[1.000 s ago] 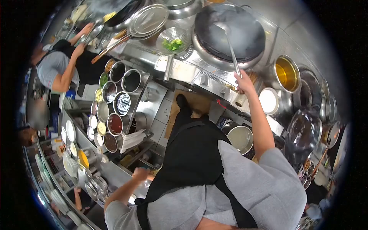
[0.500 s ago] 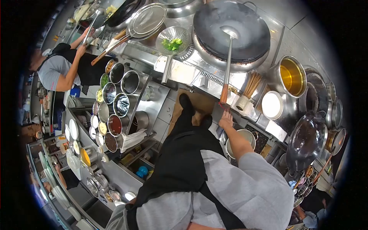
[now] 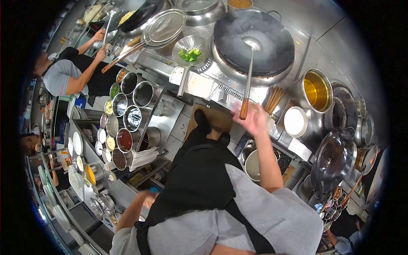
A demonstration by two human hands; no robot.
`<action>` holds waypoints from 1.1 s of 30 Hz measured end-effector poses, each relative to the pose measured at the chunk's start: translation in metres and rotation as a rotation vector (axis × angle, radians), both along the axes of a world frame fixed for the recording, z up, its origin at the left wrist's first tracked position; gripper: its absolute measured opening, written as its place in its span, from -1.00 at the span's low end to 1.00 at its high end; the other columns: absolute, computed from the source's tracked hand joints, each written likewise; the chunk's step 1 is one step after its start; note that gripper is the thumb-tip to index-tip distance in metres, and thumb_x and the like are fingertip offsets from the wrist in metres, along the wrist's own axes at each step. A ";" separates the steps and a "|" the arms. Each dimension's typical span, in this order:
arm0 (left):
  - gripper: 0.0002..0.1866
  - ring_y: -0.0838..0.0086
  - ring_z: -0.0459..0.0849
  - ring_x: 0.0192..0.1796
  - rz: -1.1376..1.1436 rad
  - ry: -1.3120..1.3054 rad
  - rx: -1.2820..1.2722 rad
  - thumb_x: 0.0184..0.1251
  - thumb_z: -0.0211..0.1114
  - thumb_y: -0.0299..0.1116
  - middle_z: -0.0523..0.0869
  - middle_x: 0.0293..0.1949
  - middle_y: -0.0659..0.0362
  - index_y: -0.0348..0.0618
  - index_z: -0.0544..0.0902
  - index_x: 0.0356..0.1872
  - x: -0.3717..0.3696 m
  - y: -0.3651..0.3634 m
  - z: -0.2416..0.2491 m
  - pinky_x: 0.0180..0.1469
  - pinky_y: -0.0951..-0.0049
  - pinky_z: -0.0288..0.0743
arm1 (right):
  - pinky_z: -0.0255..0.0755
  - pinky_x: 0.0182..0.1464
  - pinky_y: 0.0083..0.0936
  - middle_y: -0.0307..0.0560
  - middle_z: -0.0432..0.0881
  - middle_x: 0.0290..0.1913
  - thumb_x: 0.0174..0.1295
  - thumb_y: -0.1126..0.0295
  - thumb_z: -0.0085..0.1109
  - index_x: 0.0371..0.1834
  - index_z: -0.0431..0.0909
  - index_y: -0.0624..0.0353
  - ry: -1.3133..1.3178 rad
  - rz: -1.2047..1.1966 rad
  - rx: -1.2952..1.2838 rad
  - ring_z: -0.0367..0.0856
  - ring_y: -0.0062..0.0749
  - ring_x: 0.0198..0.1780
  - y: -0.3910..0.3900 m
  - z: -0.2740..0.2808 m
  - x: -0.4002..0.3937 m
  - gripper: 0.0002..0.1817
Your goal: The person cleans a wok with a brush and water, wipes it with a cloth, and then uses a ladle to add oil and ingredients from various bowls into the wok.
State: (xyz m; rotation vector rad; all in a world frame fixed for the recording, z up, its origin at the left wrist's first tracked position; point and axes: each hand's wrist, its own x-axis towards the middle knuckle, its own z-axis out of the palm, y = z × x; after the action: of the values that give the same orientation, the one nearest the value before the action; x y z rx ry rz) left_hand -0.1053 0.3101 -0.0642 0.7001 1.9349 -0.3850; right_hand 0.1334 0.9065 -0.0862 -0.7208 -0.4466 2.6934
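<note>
My right hand [image 3: 256, 122] is open, palm up with fingers spread, right at the wooden handle of a ladle [image 3: 249, 83]. The handle's end overlaps the palm in this view. The ladle's bowl lies in a large steaming wok [image 3: 276, 44] on the burner. A perforated strainer [image 3: 200, 42] holding green vegetable pieces [image 3: 189, 54] rests left of the wok. Low on the left, beside my apron, my left hand [image 3: 147, 199] is smeared by motion. It is nearest to a shelf with a round blue object [image 3: 154, 190].
A pot of yellow oil [image 3: 326, 83], a white container [image 3: 295, 122] and bamboo sticks [image 3: 275, 100] stand right of the wok. Several sauce and ingredient pots [image 3: 124, 140] fill the left rack. At upper left a person [image 3: 70, 76] holds a long-handled ladle [image 3: 106, 29].
My right hand has risen to the ladle's handle and turned palm up. My left hand has come into view at lower left. The view has shifted slightly.
</note>
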 end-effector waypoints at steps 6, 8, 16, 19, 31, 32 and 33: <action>-0.39 -0.24 0.67 -0.04 0.314 0.323 0.657 0.19 0.37 -0.34 0.69 -0.13 -0.29 -0.26 0.35 0.23 -0.023 0.221 0.072 0.03 -0.02 0.56 | 0.24 -0.74 -0.51 -0.26 0.41 -0.59 0.44 0.30 0.11 0.12 0.38 0.16 -0.694 0.054 0.780 0.40 -0.54 -0.72 0.087 0.045 -0.064 -0.71; -0.36 0.06 0.72 -0.03 0.721 -0.072 1.100 0.23 0.35 -0.46 0.69 -0.06 -0.10 -0.28 0.33 0.33 -0.003 0.300 0.110 0.02 0.15 0.60 | 0.19 -0.77 -0.51 -0.26 0.40 -0.60 0.41 0.34 0.10 0.14 0.37 0.17 -0.755 0.137 0.887 0.36 -0.55 -0.76 0.083 0.061 -0.043 -0.69; -0.58 0.38 0.62 -0.24 1.188 -0.965 1.213 0.36 0.30 -0.35 0.56 -0.17 0.06 -0.30 0.40 0.13 -0.038 0.366 0.210 -0.20 0.44 0.61 | 0.30 -0.73 -0.55 -0.28 0.45 -0.59 0.39 0.35 0.18 -0.14 0.50 0.19 -0.822 0.055 0.833 0.42 -0.56 -0.72 0.101 0.095 0.030 -0.85; -0.57 0.40 0.60 -0.30 0.903 -0.949 1.154 0.38 0.31 -0.26 0.53 -0.21 0.08 -0.30 0.41 0.10 -0.061 0.379 0.237 -0.27 0.46 0.59 | 0.33 -0.72 -0.53 -0.26 0.45 -0.58 0.43 0.30 0.13 -0.16 0.46 0.18 -1.096 -0.028 0.996 0.39 -0.55 -0.73 0.133 0.068 0.007 -0.82; -0.42 0.00 0.62 0.16 -0.388 -0.325 1.434 0.10 0.45 -0.34 0.60 0.17 -0.07 -0.23 0.47 0.16 -0.112 0.595 0.062 0.17 0.15 0.54 | 0.29 -0.74 -0.44 -0.21 0.41 -0.55 0.46 0.22 0.07 0.05 0.41 0.25 -1.129 -0.176 0.843 0.40 -0.51 -0.70 0.086 0.064 -0.096 -0.68; -0.44 -0.03 0.60 0.19 -0.525 -0.174 1.649 0.08 0.44 -0.34 0.58 0.19 -0.05 -0.19 0.48 0.14 -0.106 0.612 0.027 0.16 0.12 0.54 | 0.29 -0.74 -0.44 -0.21 0.41 -0.55 0.46 0.22 0.07 0.05 0.41 0.25 -1.132 -0.175 0.839 0.40 -0.51 -0.70 0.095 0.063 -0.107 -0.68; -0.44 -0.03 0.60 0.19 -0.531 -0.180 1.646 0.08 0.44 -0.34 0.58 0.19 -0.05 -0.19 0.48 0.14 -0.104 0.621 0.021 0.16 0.12 0.54 | 0.39 -0.64 -0.35 -0.08 0.49 -0.50 0.46 0.18 0.06 0.14 0.40 0.26 -1.230 -0.119 0.852 0.48 -0.37 -0.65 0.101 0.063 -0.120 -0.61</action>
State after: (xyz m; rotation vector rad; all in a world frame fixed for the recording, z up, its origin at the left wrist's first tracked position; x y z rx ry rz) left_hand -0.2092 0.9314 -0.0434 2.1615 1.5157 1.1044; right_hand 0.0129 1.0076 -0.0229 -1.8621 -1.5675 1.3550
